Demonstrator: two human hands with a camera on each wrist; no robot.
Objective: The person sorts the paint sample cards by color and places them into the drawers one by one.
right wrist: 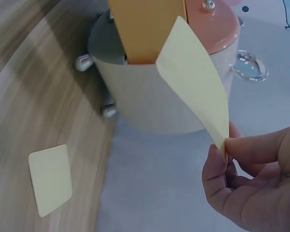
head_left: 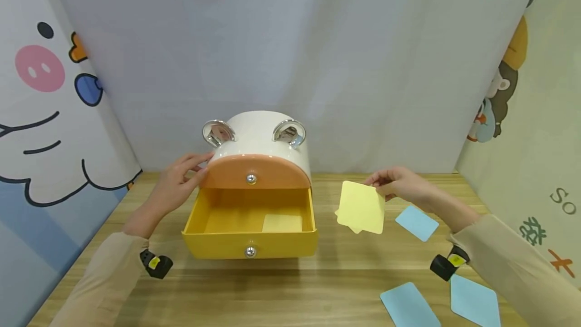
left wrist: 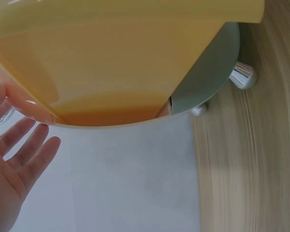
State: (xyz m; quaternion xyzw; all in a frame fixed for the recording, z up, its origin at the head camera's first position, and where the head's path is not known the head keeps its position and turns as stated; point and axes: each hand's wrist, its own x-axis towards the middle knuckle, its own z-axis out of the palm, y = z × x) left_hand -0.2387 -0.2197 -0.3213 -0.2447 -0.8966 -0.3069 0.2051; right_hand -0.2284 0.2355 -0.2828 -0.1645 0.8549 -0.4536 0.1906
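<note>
A white, round-topped desktop storage box (head_left: pixel 260 132) with silver ears stands on the table. Its yellow lower drawer (head_left: pixel 218 246) is pulled out, and a yellow card (head_left: pixel 282 223) lies inside. My left hand (head_left: pixel 174 183) touches the box's left side near the orange upper front (head_left: pixel 227 171), its fingers loosely extended. To the right of the box, my right hand (head_left: pixel 401 185) pinches a yellow card (head_left: pixel 361 207) by its upper edge, above the table. In the right wrist view this card (right wrist: pixel 195 72) looks bent, and another yellow card (right wrist: pixel 50 179) lies on the wood below.
Three light blue cards lie at the right: one blue card (head_left: pixel 416 222) near my right wrist, another blue card (head_left: pixel 410 304) at the front and a third blue card (head_left: pixel 475 299) by my sleeve. A pale curtain (head_left: pixel 363 64) hangs behind the wooden table (head_left: pixel 236 291).
</note>
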